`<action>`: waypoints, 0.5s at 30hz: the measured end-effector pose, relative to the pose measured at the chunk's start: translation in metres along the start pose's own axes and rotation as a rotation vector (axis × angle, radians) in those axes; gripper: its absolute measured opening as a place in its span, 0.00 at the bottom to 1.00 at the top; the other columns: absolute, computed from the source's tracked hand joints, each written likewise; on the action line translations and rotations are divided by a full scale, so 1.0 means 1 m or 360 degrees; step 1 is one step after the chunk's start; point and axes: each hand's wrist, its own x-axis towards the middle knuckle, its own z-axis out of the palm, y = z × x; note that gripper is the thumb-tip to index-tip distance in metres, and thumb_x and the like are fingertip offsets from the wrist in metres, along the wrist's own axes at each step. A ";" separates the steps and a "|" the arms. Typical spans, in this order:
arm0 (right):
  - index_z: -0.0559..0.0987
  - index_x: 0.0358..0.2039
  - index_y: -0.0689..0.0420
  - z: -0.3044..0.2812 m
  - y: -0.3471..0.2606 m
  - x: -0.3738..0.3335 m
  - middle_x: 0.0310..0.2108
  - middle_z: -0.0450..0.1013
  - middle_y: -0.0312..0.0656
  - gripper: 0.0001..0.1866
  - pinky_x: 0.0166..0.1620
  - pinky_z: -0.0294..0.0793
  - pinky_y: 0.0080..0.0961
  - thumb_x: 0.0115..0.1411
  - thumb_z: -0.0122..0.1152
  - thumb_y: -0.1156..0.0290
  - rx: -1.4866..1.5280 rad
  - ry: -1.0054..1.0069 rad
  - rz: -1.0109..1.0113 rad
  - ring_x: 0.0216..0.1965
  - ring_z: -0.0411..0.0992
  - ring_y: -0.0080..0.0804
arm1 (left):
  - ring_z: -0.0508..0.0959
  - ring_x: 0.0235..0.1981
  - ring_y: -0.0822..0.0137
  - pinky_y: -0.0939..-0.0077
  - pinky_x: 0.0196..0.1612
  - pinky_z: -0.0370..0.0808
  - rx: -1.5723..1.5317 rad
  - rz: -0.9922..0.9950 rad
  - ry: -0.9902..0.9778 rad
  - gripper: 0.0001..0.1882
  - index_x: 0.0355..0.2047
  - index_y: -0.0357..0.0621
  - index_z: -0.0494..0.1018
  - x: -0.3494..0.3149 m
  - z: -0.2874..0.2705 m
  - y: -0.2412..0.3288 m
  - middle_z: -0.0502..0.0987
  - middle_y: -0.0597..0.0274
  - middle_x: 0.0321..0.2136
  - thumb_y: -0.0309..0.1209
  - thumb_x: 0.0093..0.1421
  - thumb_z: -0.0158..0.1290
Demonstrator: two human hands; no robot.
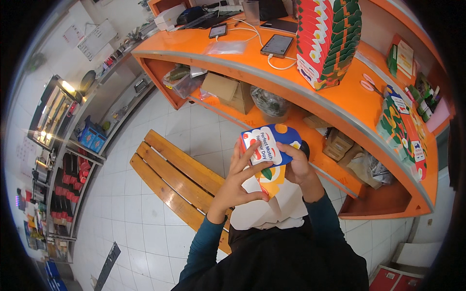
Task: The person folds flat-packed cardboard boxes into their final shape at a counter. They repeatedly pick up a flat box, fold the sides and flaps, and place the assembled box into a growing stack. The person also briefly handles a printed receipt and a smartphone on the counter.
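In front of my chest is a printed cardboard carton (264,145) with a blue, white and yellow design and pictures of fruit. My left hand (236,183) holds its left side, the fingers stretched across the white printed patch and the thumb low on the yellow part. On the right edge, my right hand (300,167) grips the blue part with the thumb on its face; its other fingers are hidden behind. White unprinted card pieces (252,208) lie on my lap just below both hands.
An orange curved counter (194,48) carries a tall stack of printed cartons (325,43), a phone (276,45), scissors (371,85) and more flat printed cartons (405,131). Boxes (228,89) fill its lower shelf. A wooden bench (177,177) stands at left.
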 end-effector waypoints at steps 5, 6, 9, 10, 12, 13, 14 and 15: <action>0.58 0.48 0.60 0.003 0.010 -0.004 0.42 0.64 0.44 0.20 0.42 0.70 0.27 0.55 0.41 0.68 0.0367 -0.0302 0.0163 0.42 0.67 0.34 | 0.49 0.55 0.47 0.54 0.54 0.47 0.0063 0.0118 0.0159 0.21 0.30 0.46 0.74 0.006 0.007 0.001 0.68 0.59 0.42 0.43 0.35 0.59; 0.57 0.48 0.60 0.000 0.011 -0.007 0.43 0.63 0.45 0.21 0.43 0.69 0.28 0.55 0.42 0.67 0.0209 -0.0337 0.0126 0.44 0.65 0.33 | 0.51 0.55 0.47 0.54 0.54 0.48 0.0090 0.0159 0.0183 0.18 0.29 0.45 0.74 0.006 0.008 -0.002 0.70 0.60 0.40 0.40 0.36 0.59; 0.56 0.50 0.60 -0.011 0.013 -0.013 0.46 0.60 0.46 0.32 0.49 0.62 0.27 0.48 0.56 0.62 0.0091 -0.0676 0.0196 0.48 0.60 0.31 | 0.66 0.45 0.52 0.61 0.46 0.61 -0.0126 0.0184 0.0680 0.09 0.25 0.41 0.72 0.001 0.011 -0.011 0.73 0.60 0.32 0.24 0.40 0.57; 0.55 0.50 0.60 -0.013 0.014 -0.017 0.46 0.60 0.45 0.34 0.49 0.62 0.26 0.46 0.59 0.62 -0.0270 -0.0810 0.0009 0.47 0.60 0.30 | 0.69 0.41 0.54 0.64 0.44 0.65 -0.0250 0.0146 0.0849 0.09 0.25 0.41 0.72 -0.001 0.010 -0.011 0.73 0.60 0.31 0.21 0.40 0.57; 0.55 0.50 0.60 -0.007 0.014 -0.023 0.46 0.60 0.44 0.38 0.48 0.62 0.24 0.41 0.65 0.64 -0.0989 -0.1069 -0.0366 0.46 0.61 0.28 | 0.72 0.34 0.59 0.71 0.37 0.68 -0.0381 -0.0222 0.1152 0.07 0.25 0.40 0.72 0.000 0.011 -0.004 0.73 0.59 0.29 0.20 0.42 0.56; 0.58 0.48 0.59 0.004 0.011 -0.032 0.44 0.63 0.43 0.33 0.44 0.64 0.20 0.43 0.63 0.69 -0.1183 -0.0899 -0.0311 0.43 0.63 0.26 | 0.74 0.30 0.62 0.75 0.34 0.70 -0.0444 -0.0408 0.1305 0.06 0.24 0.39 0.72 0.001 0.011 0.001 0.73 0.59 0.28 0.19 0.43 0.55; 0.58 0.47 0.59 0.011 0.015 -0.034 0.43 0.63 0.42 0.31 0.43 0.65 0.19 0.44 0.62 0.70 -0.1065 -0.0606 -0.0264 0.42 0.63 0.24 | 0.74 0.29 0.64 0.77 0.32 0.70 -0.0519 -0.0371 0.1377 0.05 0.24 0.39 0.72 0.005 0.014 0.005 0.74 0.58 0.29 0.19 0.44 0.54; 0.59 0.46 0.59 0.018 0.021 -0.034 0.42 0.64 0.42 0.28 0.42 0.65 0.18 0.46 0.61 0.70 -0.0942 -0.0315 -0.0216 0.42 0.63 0.23 | 0.74 0.28 0.65 0.79 0.31 0.70 -0.0595 -0.0332 0.1449 0.04 0.24 0.38 0.72 0.010 0.017 0.008 0.74 0.58 0.29 0.19 0.46 0.53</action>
